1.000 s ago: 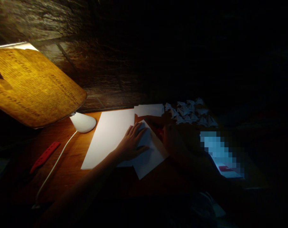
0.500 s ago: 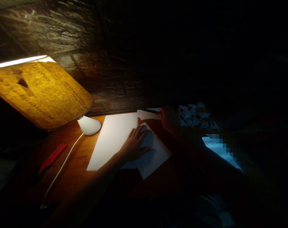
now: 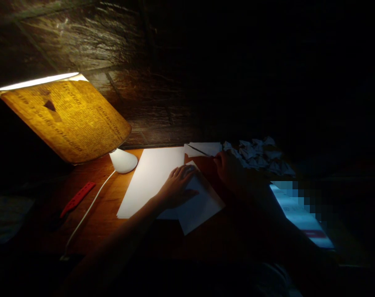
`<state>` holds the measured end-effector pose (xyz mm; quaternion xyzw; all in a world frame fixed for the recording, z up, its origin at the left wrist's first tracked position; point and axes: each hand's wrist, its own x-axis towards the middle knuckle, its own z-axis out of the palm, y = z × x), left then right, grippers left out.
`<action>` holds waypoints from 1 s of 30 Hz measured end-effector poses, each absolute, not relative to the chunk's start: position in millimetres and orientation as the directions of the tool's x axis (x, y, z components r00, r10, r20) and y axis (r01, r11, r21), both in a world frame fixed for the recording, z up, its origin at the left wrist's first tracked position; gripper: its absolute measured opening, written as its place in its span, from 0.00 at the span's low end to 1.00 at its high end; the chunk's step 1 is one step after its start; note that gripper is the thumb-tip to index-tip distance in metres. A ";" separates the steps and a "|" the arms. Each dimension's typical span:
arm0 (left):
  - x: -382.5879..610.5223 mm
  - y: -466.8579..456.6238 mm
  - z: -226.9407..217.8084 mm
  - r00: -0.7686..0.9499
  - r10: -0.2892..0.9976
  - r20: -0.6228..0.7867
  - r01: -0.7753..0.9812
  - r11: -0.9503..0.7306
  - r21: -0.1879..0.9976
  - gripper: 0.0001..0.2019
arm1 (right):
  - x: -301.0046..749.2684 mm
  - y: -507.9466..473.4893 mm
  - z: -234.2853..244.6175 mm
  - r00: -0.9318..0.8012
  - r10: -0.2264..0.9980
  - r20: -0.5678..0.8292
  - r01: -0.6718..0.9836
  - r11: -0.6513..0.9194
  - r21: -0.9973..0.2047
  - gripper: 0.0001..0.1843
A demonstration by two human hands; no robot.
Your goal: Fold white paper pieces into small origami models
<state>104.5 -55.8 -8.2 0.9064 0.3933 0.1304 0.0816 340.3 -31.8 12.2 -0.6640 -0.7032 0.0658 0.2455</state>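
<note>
Paper is what we find under the left hand (image 3: 177, 187): the small white sheet (image 3: 202, 205) lies near the middle of the wooden table (image 3: 105, 206), overlapping the right side of the large white sheets (image 3: 153, 177). We see that hand flat, its fingers a little spread and its thumb apart, pressing on the small sheet's left part and gripping nothing that we can make out. It is clearly the nearer hand. The right hand (image 3: 226, 168) stands apart, far and right of the small sheet, closed around a slim, dark knife-like tool (image 3: 202, 152). We see this tool's long axis run from the fist toward the far left, across the far paper pieces (image 3: 210, 147); whether it touches them we cannot tell.

The small sheet sits askew, one corner pointing far, one right and one near, with a straight edge slanting from the far corner to the right one. Because the hand covers its left side, we cannot judge its longer direction. It looks smooth, thin and plain, bluish-grey in the hand's shadow.
</note>
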 end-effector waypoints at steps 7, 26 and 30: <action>92.5 -43.8 -4.4 0.560 0.805 0.197 0.785 -0.591 0.184 0.39 | 366.2 -44.0 -2.8 0.018 0.966 0.256 0.916 0.087 -0.393 0.07; 80.5 -29.9 2.9 0.468 0.857 0.217 0.813 -0.514 0.275 0.31 | 357.2 -56.1 13.7 0.067 0.992 0.110 0.970 -0.039 -0.241 0.11; 84.2 -31.6 2.4 0.421 0.866 0.271 0.754 -0.500 0.426 0.30 | 359.7 -59.4 16.5 0.084 0.991 0.102 0.979 -0.064 -0.192 0.13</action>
